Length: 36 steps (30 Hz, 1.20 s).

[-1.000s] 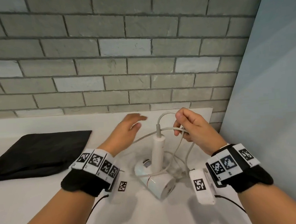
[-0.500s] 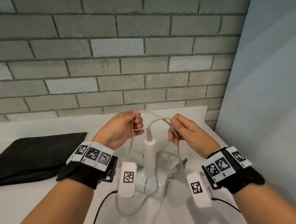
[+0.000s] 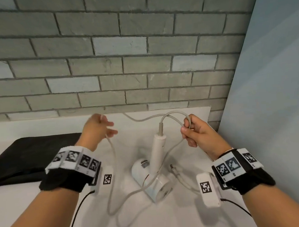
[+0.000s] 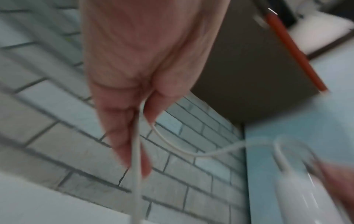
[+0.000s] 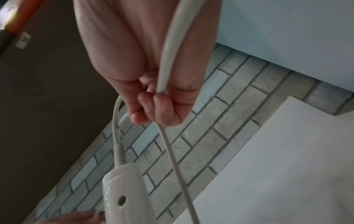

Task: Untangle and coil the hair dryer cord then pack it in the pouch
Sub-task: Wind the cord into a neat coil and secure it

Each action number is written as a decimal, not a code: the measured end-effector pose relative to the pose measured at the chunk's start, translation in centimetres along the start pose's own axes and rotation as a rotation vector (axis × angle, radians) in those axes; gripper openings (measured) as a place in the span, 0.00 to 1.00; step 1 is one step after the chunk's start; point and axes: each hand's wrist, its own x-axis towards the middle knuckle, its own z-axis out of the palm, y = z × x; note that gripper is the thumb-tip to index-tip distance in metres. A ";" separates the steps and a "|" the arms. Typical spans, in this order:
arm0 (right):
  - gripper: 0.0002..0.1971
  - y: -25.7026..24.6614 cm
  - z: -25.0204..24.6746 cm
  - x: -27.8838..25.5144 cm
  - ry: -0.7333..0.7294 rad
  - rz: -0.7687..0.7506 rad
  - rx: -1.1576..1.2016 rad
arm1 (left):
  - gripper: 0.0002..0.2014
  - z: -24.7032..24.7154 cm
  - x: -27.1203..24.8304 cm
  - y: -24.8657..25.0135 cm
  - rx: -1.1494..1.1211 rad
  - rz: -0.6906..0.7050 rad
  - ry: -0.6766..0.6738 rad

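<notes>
The white hair dryer lies on the white table between my hands, its handle pointing up. Its pale cord leaves the handle top and arcs over to my right hand, which pinches it with curled fingers. From there the cord sags left to my raised left hand, where it runs between the fingers. Below that hand it drops into a long loop on the table. The plug lies right of the dryer. The black pouch lies flat at the left.
A grey brick wall closes off the table's far edge. A pale blue panel stands along the right side, close to my right wrist. Black wires trail from both wristbands towards me.
My left hand has swung left and up, away from the right hand, drawing the cord out. The loop on the table in front of the dryer has grown longer.
</notes>
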 end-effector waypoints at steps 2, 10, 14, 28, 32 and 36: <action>0.12 -0.6 0.5 0.1 -0.029 -0.018 -0.053 | 0.20 1.0 -0.9 -0.8 0.622 0.002 -0.134; 0.14 -1.9 1.9 0.3 -0.100 -0.035 -0.197 | 0.12 5.1 -5.2 2.9 0.567 0.546 -0.582; 0.14 -1.9 1.1 -0.3 -0.101 0.016 -0.181 | 0.14 4.4 -3.4 3.9 0.013 0.312 -0.296; 0.15 -1.2 -0.1 -0.6 0.003 0.029 -0.146 | 0.15 1.2 -0.7 -3.0 1.057 0.031 -0.233; 0.15 -2.3 1.1 -0.5 -0.044 -0.009 -0.214 | 0.25 4.7 -3.3 -0.3 0.806 0.597 -0.353; 0.15 -3.0 1.5 -0.4 -0.082 -0.033 -0.246 | 0.23 7.3 -3.5 1.5 0.901 0.758 -0.533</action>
